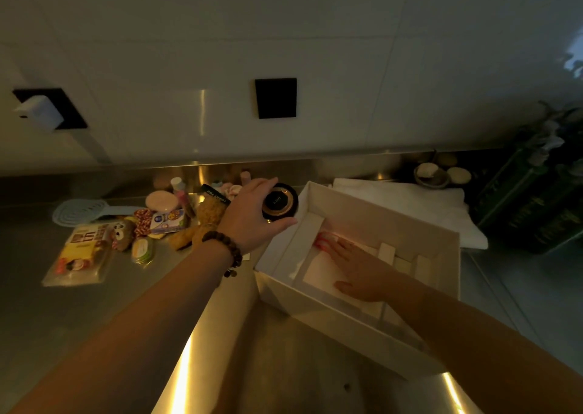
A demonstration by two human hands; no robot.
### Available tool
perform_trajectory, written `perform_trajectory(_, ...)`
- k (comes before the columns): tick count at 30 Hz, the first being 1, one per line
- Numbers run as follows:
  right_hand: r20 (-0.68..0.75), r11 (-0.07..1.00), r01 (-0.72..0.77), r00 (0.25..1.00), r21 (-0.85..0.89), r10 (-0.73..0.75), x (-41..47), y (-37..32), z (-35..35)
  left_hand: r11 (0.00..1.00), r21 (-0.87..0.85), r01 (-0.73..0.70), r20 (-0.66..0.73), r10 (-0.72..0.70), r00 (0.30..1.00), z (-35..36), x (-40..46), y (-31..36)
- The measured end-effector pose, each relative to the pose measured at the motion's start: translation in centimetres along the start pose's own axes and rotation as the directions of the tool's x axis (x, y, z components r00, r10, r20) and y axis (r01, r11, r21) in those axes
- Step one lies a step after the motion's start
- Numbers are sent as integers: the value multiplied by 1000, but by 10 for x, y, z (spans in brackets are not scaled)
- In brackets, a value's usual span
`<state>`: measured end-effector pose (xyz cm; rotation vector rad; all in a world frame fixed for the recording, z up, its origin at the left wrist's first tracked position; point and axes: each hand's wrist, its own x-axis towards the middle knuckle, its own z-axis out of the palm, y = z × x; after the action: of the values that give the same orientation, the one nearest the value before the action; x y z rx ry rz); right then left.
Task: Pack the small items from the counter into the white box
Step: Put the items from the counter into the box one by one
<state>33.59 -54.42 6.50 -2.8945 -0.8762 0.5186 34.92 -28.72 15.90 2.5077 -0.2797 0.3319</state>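
**op:** Two hands on my feed. The left hand (252, 214), with a beaded bracelet (224, 246), grips a round black-and-gold compact (280, 204) just above the white box's (347, 312) far-left corner. The right hand (356, 268) lies flat, fingers together, inside the box.

**reply:** Any labels?

**op:** Too blurry. Dim steel counter (94, 303), white tiled wall (315, 35); other small items (142, 224) are piled left.

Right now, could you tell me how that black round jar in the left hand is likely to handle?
The jar looks rigid and glossy, so probably slippery. Being round, it may roll if laid sideways. The left hand spans it easily, so it seems manageable, though possibly dense and breakable.
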Motion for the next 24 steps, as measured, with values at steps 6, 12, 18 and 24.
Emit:
perform_trajectory(6,61,994,-68,995,-81,73,8,1,0,1000,5,-12,33,11,999,-1,-2,-5)
perform_trajectory(12,36,998,-58,998,17,57,20,-4,-5,997,-12,-70,51,71,996,-3,-3,4)
perform_trajectory(18,-299,947,-60,941,317,160,3,-29,-63,990,-44,-134,111,138,984,-8,2,21)
perform_trajectory(24,-160,277,29,872,961,462,-17,-64,-115,974,-66,-216,152,224,963,6,2,41)
